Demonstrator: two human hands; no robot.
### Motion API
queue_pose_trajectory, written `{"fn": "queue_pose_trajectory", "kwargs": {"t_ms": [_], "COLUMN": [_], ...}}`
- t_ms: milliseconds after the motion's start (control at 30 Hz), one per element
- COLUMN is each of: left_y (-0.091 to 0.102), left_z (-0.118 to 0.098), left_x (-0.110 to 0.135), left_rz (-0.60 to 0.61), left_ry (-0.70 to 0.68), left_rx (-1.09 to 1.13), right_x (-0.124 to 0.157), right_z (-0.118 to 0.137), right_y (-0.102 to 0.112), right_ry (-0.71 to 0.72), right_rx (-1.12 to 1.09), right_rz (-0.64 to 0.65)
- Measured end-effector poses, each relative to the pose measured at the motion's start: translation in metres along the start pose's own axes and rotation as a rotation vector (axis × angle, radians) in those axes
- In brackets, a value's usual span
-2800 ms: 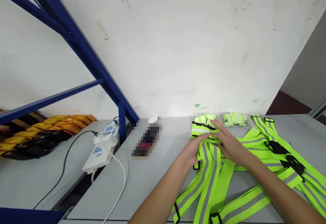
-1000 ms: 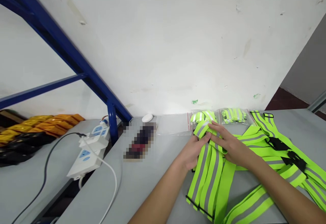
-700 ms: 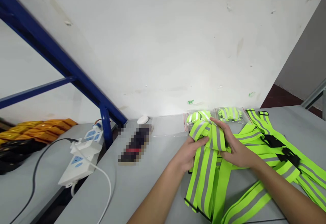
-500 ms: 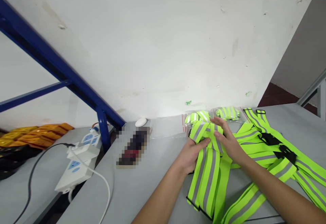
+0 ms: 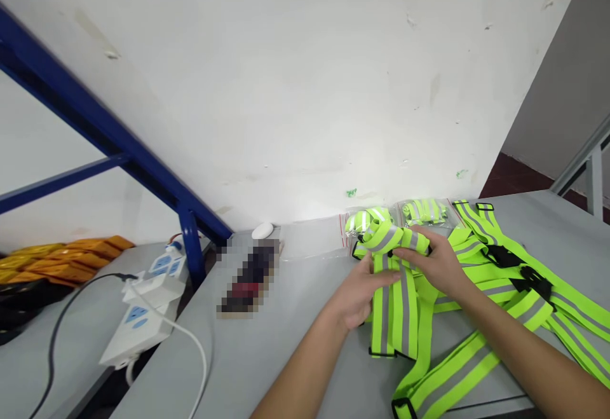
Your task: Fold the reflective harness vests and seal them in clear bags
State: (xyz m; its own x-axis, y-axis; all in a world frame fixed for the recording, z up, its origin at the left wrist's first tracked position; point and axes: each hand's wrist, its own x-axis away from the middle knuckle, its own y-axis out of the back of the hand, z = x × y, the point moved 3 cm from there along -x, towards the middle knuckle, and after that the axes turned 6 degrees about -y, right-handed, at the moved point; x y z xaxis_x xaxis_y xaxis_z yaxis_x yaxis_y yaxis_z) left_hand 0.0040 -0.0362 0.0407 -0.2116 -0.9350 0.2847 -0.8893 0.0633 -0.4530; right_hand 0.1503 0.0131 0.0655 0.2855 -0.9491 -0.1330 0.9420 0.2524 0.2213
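Both hands grip a neon yellow reflective strap vest (image 5: 396,304) with grey stripes, lying on a grey table (image 5: 267,355). My left hand (image 5: 358,292) holds the folded bands from the left side, fingers closed on them. Over the rolled upper end of the same vest, my right hand (image 5: 431,261) pinches the folded part. The loose straps hang toward the table's front edge.
More neon vests (image 5: 519,273) lie spread at the right. Two bagged vests (image 5: 369,220) (image 5: 424,211) sit by the wall. A blurred dark object (image 5: 248,276) and a small white disc (image 5: 262,230) lie left of centre. Power strips (image 5: 143,304) with cables sit beside a blue rack post (image 5: 190,254).
The vest's straps have been folded up shorter and its upper end rolled over between the hands. The camera view has drifted a little to the right.
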Motion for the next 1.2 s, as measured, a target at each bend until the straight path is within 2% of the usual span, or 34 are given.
{"fn": "queue_pose_trajectory", "kwargs": {"t_ms": [100,233,333,400,533,600,667,767,833,933,1067,1133,1200], "left_y": [0.002,0.005,0.004,0.009,0.025,0.032,0.035,0.033,0.028,0.017,0.000,-0.004,-0.003], "left_z": [0.002,-0.001,-0.006,-0.011,-0.019,-0.018,-0.012,0.002,0.012,0.020,0.020,0.019,0.017], "left_x": [0.003,0.007,0.009,0.011,0.010,0.007,0.003,-0.001,-0.002,0.000,0.005,0.005,0.003], "left_rz": [0.152,0.208,0.340,0.385,0.332,0.313,0.316,0.306,0.286,0.284,0.406,0.357,0.222], "left_ry": [0.070,0.051,-0.001,-0.010,0.015,0.026,0.042,0.050,0.048,0.062,0.124,0.118,0.094], "left_rx": [-0.119,-0.194,-0.218,-0.233,-0.216,-0.173,-0.112,-0.016,0.034,0.066,0.052,-0.019,-0.087], "right_x": [0.003,0.008,0.012,0.013,0.011,0.010,0.010,0.014,0.016,0.016,0.011,0.007,0.004], "right_z": [0.006,0.012,0.016,0.017,0.012,0.010,0.011,0.013,0.013,0.014,0.014,0.013,0.011], "right_y": [0.003,0.006,0.007,0.008,0.010,0.009,0.006,0.000,-0.003,-0.003,0.005,0.011,0.016], "right_ry": [0.153,0.305,0.344,0.297,0.080,0.061,0.189,0.464,0.560,0.593,0.564,0.541,0.520], "right_rx": [0.067,0.144,0.173,0.138,0.026,0.023,0.082,0.185,0.211,0.230,0.234,0.240,0.248], "right_rz": [-0.071,-0.163,-0.232,-0.286,-0.361,-0.385,-0.417,-0.438,-0.425,-0.411,-0.471,-0.534,-0.587]}}
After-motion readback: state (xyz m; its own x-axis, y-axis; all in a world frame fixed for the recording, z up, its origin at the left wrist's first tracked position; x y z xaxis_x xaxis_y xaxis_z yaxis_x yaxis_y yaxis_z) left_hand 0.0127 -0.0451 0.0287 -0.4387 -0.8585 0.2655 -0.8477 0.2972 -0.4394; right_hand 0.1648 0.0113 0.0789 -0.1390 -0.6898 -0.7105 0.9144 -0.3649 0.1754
